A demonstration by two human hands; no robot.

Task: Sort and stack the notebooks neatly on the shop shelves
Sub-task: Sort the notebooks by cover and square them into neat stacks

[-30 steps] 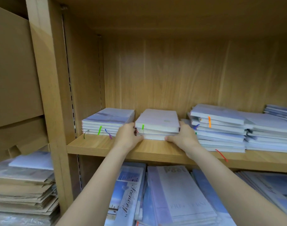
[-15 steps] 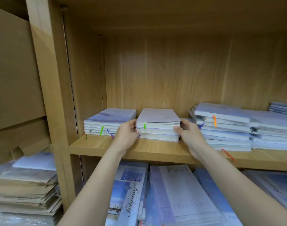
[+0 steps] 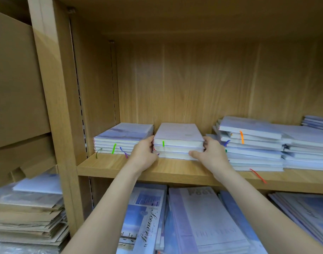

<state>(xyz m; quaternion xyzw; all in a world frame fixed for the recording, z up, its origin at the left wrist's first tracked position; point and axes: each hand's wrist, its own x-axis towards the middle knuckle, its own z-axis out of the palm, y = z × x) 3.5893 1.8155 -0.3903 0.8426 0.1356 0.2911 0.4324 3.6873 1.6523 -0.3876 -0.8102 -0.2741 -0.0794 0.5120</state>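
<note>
A small stack of three pale notebooks point(image 3: 177, 142) with a green ribbon lies on the wooden shelf point(image 3: 171, 171), squared up and set well back. My left hand point(image 3: 143, 155) presses against its left side and my right hand point(image 3: 211, 154) cups its right front corner, so the stack is gripped between both. To its left sits a neat stack of similar notebooks point(image 3: 123, 139) with green and purple ribbons. On the right a taller, untidy pile of notebooks point(image 3: 252, 143) with orange and red ribbons leans unevenly.
More notebooks point(image 3: 311, 145) spread along the shelf's right end. The shelf below holds larger blue-and-white books point(image 3: 203, 219). The upright post point(image 3: 56, 107) bounds the bay on the left; beyond it lie cardboard boxes point(image 3: 14, 85) and brown paper packs point(image 3: 26, 222).
Both hands have pushed the middle stack back on the shelf and squared it. The right hand slid from the stack's side to its front right corner.
</note>
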